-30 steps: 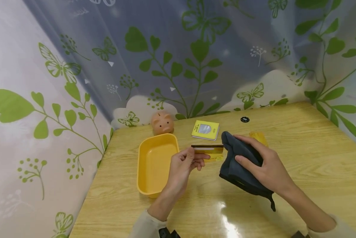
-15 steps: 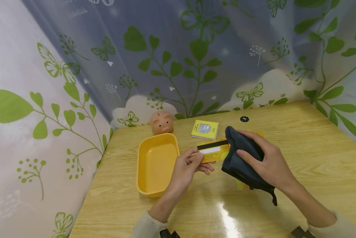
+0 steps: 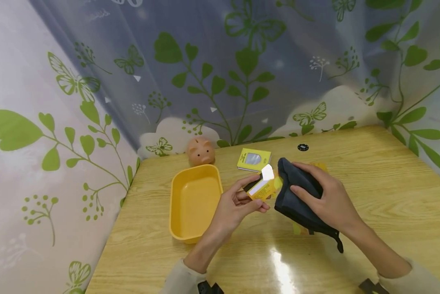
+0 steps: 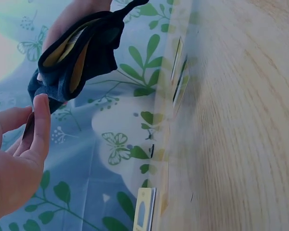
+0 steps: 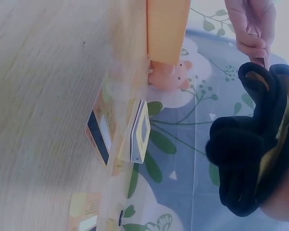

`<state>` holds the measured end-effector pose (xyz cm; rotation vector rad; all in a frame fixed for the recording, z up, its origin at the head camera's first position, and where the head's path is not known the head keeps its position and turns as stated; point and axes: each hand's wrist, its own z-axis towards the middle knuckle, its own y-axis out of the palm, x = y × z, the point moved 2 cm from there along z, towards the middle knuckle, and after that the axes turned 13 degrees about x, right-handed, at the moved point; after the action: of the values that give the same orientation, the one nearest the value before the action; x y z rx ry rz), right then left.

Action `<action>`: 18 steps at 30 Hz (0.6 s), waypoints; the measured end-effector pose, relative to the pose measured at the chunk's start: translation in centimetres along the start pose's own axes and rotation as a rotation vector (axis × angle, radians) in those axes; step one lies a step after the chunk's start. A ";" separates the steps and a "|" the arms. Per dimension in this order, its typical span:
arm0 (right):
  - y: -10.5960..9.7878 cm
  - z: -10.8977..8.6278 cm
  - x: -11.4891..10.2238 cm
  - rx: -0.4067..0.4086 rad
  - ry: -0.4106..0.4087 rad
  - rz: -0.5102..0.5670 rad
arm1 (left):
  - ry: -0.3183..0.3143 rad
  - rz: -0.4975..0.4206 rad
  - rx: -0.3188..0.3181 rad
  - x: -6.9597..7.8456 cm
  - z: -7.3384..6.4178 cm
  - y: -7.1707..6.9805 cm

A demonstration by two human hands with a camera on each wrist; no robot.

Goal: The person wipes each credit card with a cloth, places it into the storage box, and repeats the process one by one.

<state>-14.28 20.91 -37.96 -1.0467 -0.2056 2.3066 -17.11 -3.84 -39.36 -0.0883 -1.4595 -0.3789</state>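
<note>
Near the left end of a dark blue zip pouch (image 3: 300,192), my left hand (image 3: 231,208) pinches a yellow card (image 3: 261,188) with a black stripe and a white strip. Glare whitens its upper right corner. Whether it touches the pouch, I cannot tell. In the left wrist view the card (image 4: 28,127) appears as a dark edge between thumb and fingers. My right hand (image 3: 328,200) grips the pouch from above, off the table. In the right wrist view the dark pouch (image 5: 250,144) shows openings with a yellowish inside.
A yellow bin (image 3: 195,204) stands at left, with a pink piggy bank (image 3: 200,152) behind it. Farther back lie a yellow booklet (image 3: 254,159) and a black chip (image 3: 302,147). Yellow cards (image 5: 102,126) lie on the table, one partly under the pouch (image 3: 301,229). A patterned curtain (image 3: 205,81) borders the table.
The card in my left hand has turned from nearly edge-on to showing its striped face, and now tilts upward. My left hand moved slightly right. The right hand keeps its hold on the pouch.
</note>
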 end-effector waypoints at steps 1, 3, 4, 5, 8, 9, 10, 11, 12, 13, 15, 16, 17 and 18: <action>-0.1 0.0 0.0 0.002 0.000 -0.001 | -0.004 0.010 0.005 0.1 0.0 0.0; -0.3 0.0 -0.2 0.008 -0.005 -0.006 | -0.004 0.023 0.012 0.2 0.1 -0.2; -0.4 0.0 -0.2 0.010 -0.006 -0.010 | -0.004 0.030 0.015 0.2 0.2 -0.2; -0.5 0.0 -0.4 0.014 -0.009 -0.013 | -0.003 0.032 0.018 0.3 0.2 -0.3; -0.7 0.0 -0.8 0.024 -0.038 -0.015 | 0.011 0.041 0.026 0.3 0.4 -0.5; -0.8 0.0 -1.0 0.026 -0.054 -0.015 | 0.013 0.049 0.031 0.3 0.5 -0.5; -0.8 0.0 -1.1 0.029 -0.073 -0.015 | 0.014 0.057 0.037 0.3 0.6 -0.6; -0.8 0.0 -1.3 0.029 -0.092 -0.011 | 0.016 0.065 0.042 0.2 0.6 -0.6; -0.7 0.0 -1.5 0.027 -0.110 -0.008 | 0.019 0.071 0.046 0.2 0.7 -0.6; -0.7 0.0 -1.6 0.025 -0.127 -0.006 | 0.021 0.076 0.049 0.2 0.7 -0.6; -0.5 -0.1 -1.9 0.020 -0.150 -0.006 | 0.022 0.080 0.052 0.1 0.7 -0.6; -0.4 -0.1 -2.0 0.017 -0.156 -0.005 | 0.023 0.076 0.052 0.1 0.6 -0.6; -0.4 -0.2 -2.1 0.014 -0.158 -0.002 | 0.023 0.073 0.052 0.1 0.6 -0.6; -0.3 -0.2 -2.1 0.013 -0.158 -0.003 | 0.022 0.069 0.052 0.1 0.6 -0.5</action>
<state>-12.93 19.94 -36.62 -0.8572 -0.2543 2.3865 -17.83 -4.21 -39.28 -0.0921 -1.4397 -0.2848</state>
